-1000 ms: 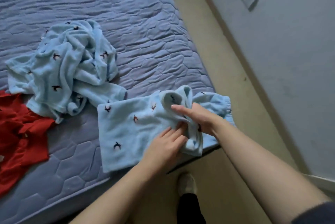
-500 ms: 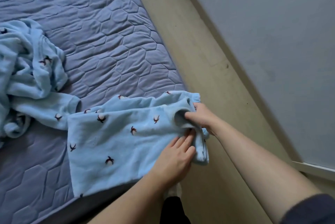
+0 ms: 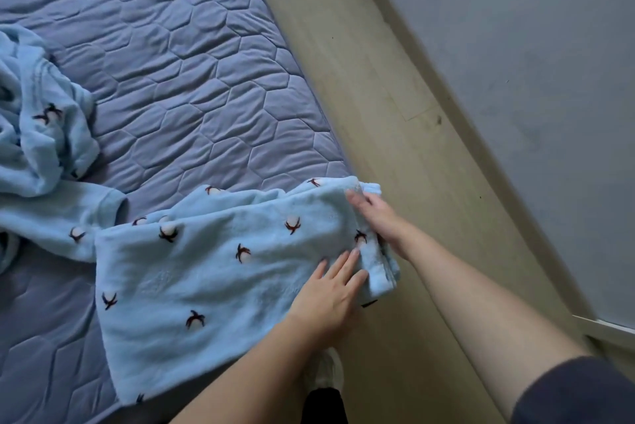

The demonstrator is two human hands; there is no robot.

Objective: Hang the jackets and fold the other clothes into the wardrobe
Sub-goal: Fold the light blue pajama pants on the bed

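- Toward 6 o'clock in the view, on the near corner of the bed [image 3: 206, 80], a light blue fleece garment [image 3: 206, 279] with small dark bird-like marks lies flat in layers. Its right end reaches the mattress edge.
- The left hand [image 3: 330, 293] rests palm down on the garment's right part, fingers straight and close together, pointing to 1 o'clock.
- The right hand [image 3: 378, 214] lies along the garment's right end, at 1 o'clock from the left hand, with its fingers stretched towards 11 o'clock and touching the fleece.
- Neither of the hands grips anything, and the two are near each other but apart.
- At 9 o'clock a second blue garment [image 3: 41, 121] of the same print sits crumpled on the bed, and one sleeve [image 3: 62, 221] reaches the flat garment's left corner.
- Pale wooden floor [image 3: 395, 114] runs beside the bed, with a grey wall [image 3: 515, 80] at 2 o'clock.
- A foot in a pale shoe [image 3: 326, 372] shows at 6 o'clock below the left forearm.
- A dark sleeve end [image 3: 577, 392] covers the right upper arm at 5 o'clock.
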